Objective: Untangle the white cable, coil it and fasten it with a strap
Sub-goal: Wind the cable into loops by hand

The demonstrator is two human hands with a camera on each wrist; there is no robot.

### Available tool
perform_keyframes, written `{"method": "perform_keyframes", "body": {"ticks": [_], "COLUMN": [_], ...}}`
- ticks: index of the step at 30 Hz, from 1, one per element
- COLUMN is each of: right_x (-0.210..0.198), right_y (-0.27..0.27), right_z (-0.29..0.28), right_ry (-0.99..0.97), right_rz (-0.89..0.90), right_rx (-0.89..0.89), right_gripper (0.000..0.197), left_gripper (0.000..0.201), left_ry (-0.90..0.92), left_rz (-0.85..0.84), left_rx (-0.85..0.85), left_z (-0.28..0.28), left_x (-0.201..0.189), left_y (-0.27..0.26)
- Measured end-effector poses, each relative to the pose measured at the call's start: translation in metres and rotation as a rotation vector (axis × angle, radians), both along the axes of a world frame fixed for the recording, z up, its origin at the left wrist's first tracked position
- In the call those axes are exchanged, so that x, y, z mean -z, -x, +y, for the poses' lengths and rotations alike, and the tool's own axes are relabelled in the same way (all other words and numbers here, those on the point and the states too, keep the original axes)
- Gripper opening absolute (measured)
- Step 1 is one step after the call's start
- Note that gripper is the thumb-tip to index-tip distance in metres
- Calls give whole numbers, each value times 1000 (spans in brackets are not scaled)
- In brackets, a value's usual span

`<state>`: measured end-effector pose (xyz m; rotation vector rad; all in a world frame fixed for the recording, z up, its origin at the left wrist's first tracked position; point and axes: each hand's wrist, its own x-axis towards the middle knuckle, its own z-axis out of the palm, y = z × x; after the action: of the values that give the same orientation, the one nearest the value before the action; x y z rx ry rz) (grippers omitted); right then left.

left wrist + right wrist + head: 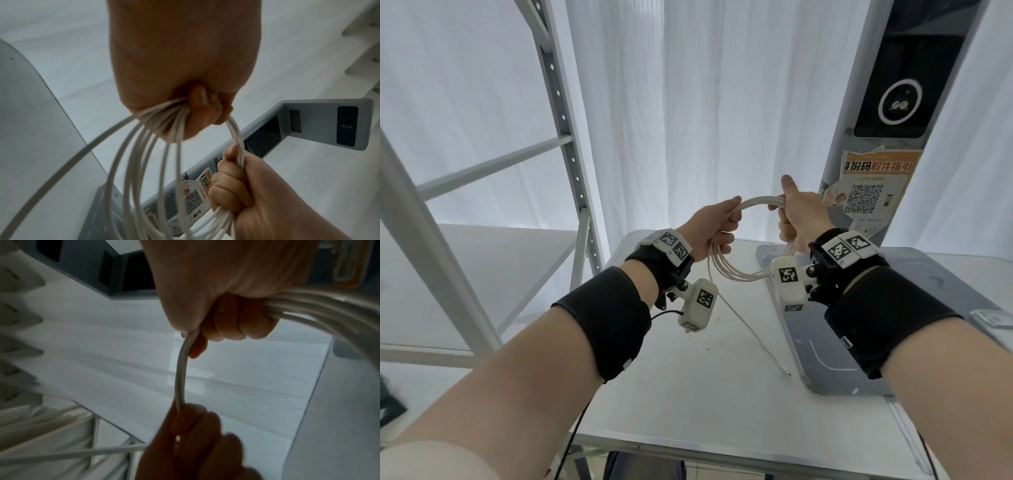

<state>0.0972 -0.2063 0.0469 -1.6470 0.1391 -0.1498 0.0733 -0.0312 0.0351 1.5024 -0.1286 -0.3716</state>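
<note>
The white cable (756,202) is wound into a round coil of several loops, held up in the air above the table. My left hand (717,226) grips the coil's left side, fingers curled round the bundle (164,123). My right hand (796,212) grips the right side with the thumb sticking up; its fingers wrap the loops (308,308). The lower part of the coil (736,272) hangs between my wrists. One loose tail (756,337) runs down slanting to the table and ends near the grey base. No strap shows in any view.
A white table (688,394) lies below the hands. A grey kiosk post (876,137) with a QR sticker (864,198) rises from a flat grey base (825,359) on the right. A metal shelving frame (561,113) stands at the left, white curtains behind.
</note>
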Motion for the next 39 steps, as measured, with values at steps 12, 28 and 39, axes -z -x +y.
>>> {"method": "perform_keyframes", "body": {"ticks": [12,28,39], "right_x": [6,-7,1], "right_y": [10,15,10], "right_z": [13,21,22], "right_ry": [445,91,-477], "right_rz": [-76,1,-22], "right_rx": [-133,-201,42], "right_gripper": [54,46,49], "left_gripper": [41,48,49], "left_ry": [-276,-167,308], "left_rz": [-156,-100,27], "left_rx": [-203,-103,-289], "left_z": [-8,-2,4], "left_x": [-9,-13,-2], "left_y": [-4,-4,-4]}}
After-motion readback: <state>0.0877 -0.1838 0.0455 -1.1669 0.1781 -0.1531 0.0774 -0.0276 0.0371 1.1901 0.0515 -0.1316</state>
